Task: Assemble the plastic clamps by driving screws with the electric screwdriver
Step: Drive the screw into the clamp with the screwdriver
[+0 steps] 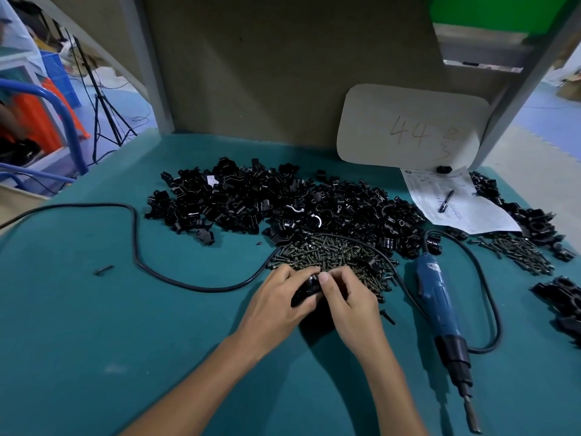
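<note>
Both hands meet near the middle of the green table (125, 341). The left hand (279, 294) has its grip curled around a black plastic clamp (306, 291). The right hand (345, 297) has its grip pinching the top of that clamp. A pile of screws (330, 253) lies just beyond them, and a heap of clamp parts (283, 202) lies toward the far edge. The electric screwdriver (440, 297) lies unheld toward the right edge.

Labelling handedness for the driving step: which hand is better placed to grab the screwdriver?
Right, probably. The electric screwdriver lies on the mat just beside the right hand, on its outer side. The left hand grips the clamp and would have to cross the right to reach it.
</note>
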Motion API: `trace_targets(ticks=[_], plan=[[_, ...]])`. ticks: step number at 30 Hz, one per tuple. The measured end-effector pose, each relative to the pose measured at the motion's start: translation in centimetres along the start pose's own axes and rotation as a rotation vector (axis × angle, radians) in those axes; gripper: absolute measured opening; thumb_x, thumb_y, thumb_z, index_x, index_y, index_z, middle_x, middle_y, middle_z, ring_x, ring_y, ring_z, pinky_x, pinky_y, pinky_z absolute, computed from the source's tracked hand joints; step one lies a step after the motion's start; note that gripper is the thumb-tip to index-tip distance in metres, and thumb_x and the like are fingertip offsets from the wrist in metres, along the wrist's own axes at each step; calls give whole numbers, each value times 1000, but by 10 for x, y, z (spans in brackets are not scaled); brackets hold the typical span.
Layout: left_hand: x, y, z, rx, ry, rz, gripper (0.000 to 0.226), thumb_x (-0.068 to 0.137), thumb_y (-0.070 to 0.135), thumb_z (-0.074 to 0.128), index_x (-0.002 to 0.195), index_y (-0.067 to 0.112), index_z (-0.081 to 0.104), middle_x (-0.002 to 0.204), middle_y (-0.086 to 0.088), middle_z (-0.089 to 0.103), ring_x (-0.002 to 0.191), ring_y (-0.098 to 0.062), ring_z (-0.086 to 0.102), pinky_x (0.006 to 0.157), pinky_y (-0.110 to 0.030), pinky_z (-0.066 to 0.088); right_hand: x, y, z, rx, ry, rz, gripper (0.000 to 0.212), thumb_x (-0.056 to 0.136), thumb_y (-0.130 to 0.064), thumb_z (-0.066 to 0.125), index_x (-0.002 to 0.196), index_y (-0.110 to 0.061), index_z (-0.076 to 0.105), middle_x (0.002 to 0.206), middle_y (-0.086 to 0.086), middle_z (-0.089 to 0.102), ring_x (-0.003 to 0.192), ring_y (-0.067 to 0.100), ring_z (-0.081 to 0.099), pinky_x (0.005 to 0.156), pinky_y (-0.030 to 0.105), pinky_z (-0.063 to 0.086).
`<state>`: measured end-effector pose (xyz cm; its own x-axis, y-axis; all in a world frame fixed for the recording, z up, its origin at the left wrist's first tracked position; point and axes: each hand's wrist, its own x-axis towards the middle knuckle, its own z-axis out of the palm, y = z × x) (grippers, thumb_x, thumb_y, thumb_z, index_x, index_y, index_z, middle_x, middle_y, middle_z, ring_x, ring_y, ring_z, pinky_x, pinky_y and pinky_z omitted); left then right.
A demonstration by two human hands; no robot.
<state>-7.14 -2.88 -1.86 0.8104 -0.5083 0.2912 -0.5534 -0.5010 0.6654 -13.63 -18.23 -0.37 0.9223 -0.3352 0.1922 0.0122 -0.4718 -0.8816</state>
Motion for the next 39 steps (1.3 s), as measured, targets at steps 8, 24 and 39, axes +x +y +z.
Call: trace_targets(ticks=[8,24,39], plan=[[0,2,-1,-22,-7,-6,46,94,52,52,139,41,51,100,15,46,92,-5,50,79,-29,50,4,-2,-9,99,-179,3,16,107,-26,50,100,-36,61,90,-15,67,78,3,61,69,22,50],[-2,6,-3,42,-27,4,52,96,57,45,142,34,50,104,13,50,96,-4,48,81,-25,47,21,-21,-44,-495,-202,-76,41,101,-61,35,84,-30,57,75,-13,61,68,4,57,59,26,43],[-3,11,1,209,-18,83,47,98,62,28,108,25,57,97,14,56,87,-6,46,71,-23,39,11,16,-148,492,255,519,64,74,-42,75,123,-5,58,106,12,67,85,19,70,79,37,54]])
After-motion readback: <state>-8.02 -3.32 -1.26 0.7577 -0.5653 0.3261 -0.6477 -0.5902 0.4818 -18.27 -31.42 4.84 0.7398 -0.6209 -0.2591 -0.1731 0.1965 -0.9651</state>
